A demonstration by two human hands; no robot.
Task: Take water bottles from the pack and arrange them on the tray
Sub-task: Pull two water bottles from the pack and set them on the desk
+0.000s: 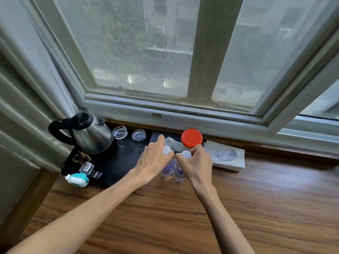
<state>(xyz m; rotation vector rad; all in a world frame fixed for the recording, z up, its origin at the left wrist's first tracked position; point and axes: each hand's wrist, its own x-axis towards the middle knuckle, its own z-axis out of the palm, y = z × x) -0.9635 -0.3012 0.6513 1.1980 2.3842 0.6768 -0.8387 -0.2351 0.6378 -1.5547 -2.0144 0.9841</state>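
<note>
With the left hand (153, 159) and right hand (196, 161) each gripping a water bottle (167, 166) upright, set both squarely onto the tray (117, 162) at 9 o'clock.

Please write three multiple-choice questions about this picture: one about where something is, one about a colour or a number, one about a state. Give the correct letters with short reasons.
1. Where is the kettle?
A. On the tray's left part
B. On the window ledge
C. On the white paper at right

2. What colour is the big round lid behind the hands?
A. Blue
B. Red
C. Black

3. What are the hands doing?
A. Both lie flat on the table
B. Each grips a bottle near its cap
C. Both lift the kettle

Answers:
1 A: the kettle stands on the black tray, left of the glasses.
2 B: the lid is red.
3 B: the left hand and right hand each close around an upright bottle, white caps showing.
</note>
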